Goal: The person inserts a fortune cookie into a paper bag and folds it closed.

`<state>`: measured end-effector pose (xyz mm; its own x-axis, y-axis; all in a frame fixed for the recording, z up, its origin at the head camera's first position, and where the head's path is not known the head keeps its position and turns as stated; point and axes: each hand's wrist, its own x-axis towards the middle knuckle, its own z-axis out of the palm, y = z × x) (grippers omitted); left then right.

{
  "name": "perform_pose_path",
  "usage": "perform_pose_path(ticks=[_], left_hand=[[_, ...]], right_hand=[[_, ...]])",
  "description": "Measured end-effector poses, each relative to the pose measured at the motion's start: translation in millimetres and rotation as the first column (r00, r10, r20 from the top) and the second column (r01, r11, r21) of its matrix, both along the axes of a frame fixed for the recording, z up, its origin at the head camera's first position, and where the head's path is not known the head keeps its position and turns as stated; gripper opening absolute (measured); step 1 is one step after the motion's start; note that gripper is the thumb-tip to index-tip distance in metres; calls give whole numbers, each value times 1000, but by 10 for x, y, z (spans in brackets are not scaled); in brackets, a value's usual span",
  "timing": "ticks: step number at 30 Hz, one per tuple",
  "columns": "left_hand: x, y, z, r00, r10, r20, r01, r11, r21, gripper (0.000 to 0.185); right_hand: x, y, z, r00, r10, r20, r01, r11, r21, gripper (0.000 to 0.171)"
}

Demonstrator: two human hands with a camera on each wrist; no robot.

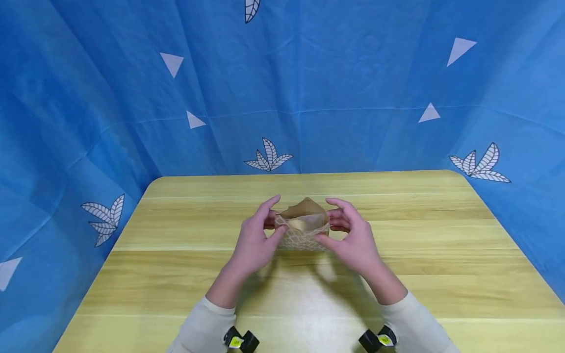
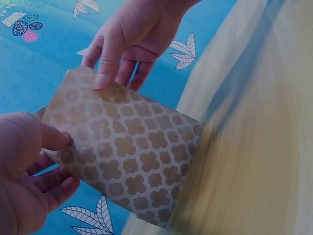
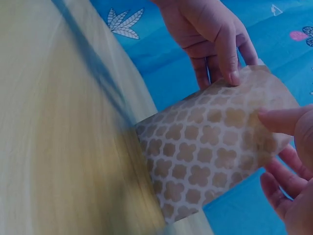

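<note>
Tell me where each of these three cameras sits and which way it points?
Head: worn on the head, looking down at the table, both hands and sleeves.
Left wrist: beside the left hand, facing the patterned paper bag; the right hand opposite.
Right wrist: mirrored, right hand near, left opposite.
All three share the bag, pinched by both hands.

This looks like a staged recording corner, not a lived-in room: a blue cloth backdrop (image 1: 309, 98) (printed with white leaves and triangles) hangs behind and at both sides of the hands, and under them stands only a plain light wooden table (image 1: 441, 255)
</note>
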<state>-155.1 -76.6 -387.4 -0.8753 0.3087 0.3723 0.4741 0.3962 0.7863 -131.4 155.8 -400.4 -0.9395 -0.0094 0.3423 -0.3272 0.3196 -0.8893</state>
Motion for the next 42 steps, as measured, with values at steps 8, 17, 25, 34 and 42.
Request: perform_pose_path(ticks=[8,17,25,34,42], left_hand=[[14,27,-88,997,-50,56,50,999,15,77],[6,46,-147,996,-87,17,84,991,101,75],[3,77,-184,997,-74,-28,78,978,193,70],[9,93,-199,998,-22,-52,33,977,213,65],[30,68,-209,997,-53,50,43,981,189,76]], right_hand=[[-28,-46,34,998,42,-56,-44,999,-25,72],[-39,-105,60,998,-26,-61,22,998,-58,59],[-51,-96,10,999,27,-31,-32,989,-143,55],[-51,-86,-101,994,110,26,-105,982,-154,65],[-37,-143,-151,998,62,13,-58,982,-178,57]])
